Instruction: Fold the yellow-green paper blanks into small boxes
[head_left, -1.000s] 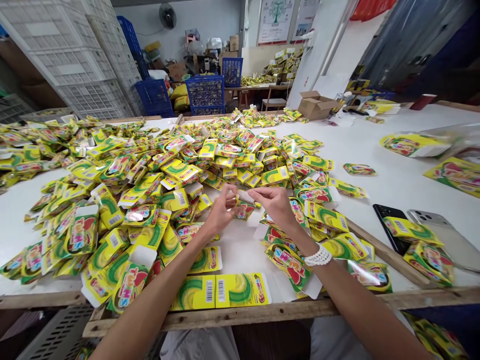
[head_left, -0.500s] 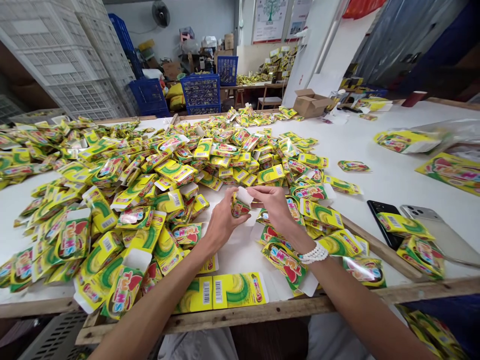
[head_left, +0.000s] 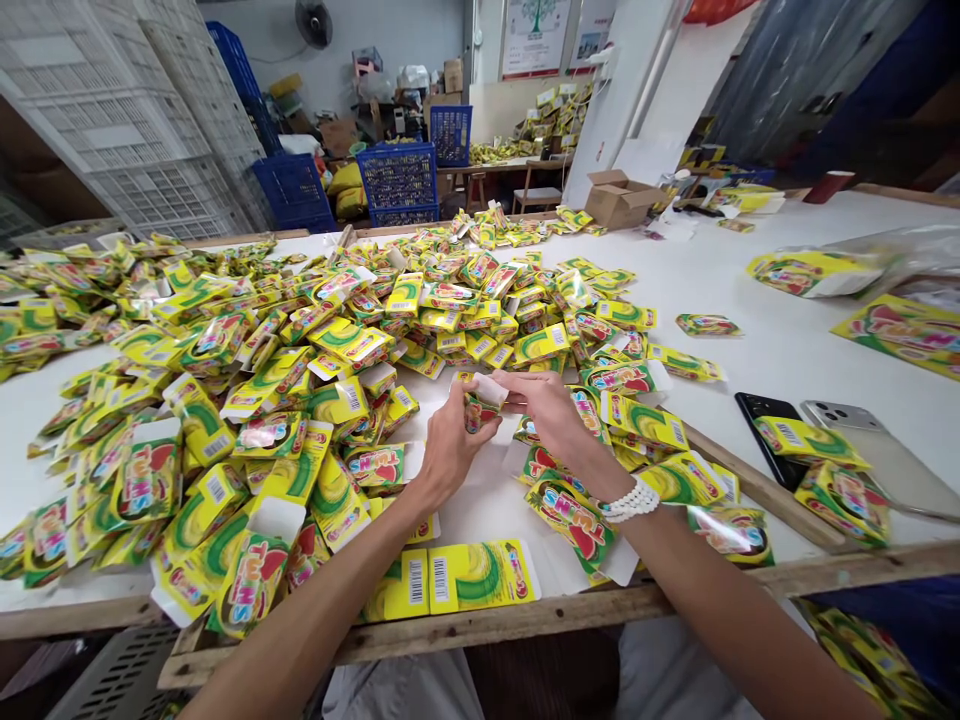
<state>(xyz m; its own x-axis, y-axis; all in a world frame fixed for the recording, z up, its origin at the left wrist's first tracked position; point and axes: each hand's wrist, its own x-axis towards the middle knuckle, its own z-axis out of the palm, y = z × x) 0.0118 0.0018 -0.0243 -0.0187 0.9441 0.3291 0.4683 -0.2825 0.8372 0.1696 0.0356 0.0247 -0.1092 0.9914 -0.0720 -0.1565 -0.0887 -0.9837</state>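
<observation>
Held above the white table is a small yellow-and-green printed carton with a white end flap raised. My left hand is closed around the carton's side, thumb at its lower edge. At the white flap, my right hand pinches with its fingers; a white beaded bracelet circles that wrist. Cartons of the same print lie close on both sides, among them a carton with a white flap below my right hand. Two flattened-looking yellow cartons lie at the table's front edge.
A large heap of cartons covers the left and middle of the table. Two phones lie at right beside a wooden strip. An open cardboard box stands at the back. Blue crates and stacked white crates stand beyond.
The white flap on the held carton has tipped lower under my right fingers. Both hands stay almost in place, and the view has shifted slightly.
</observation>
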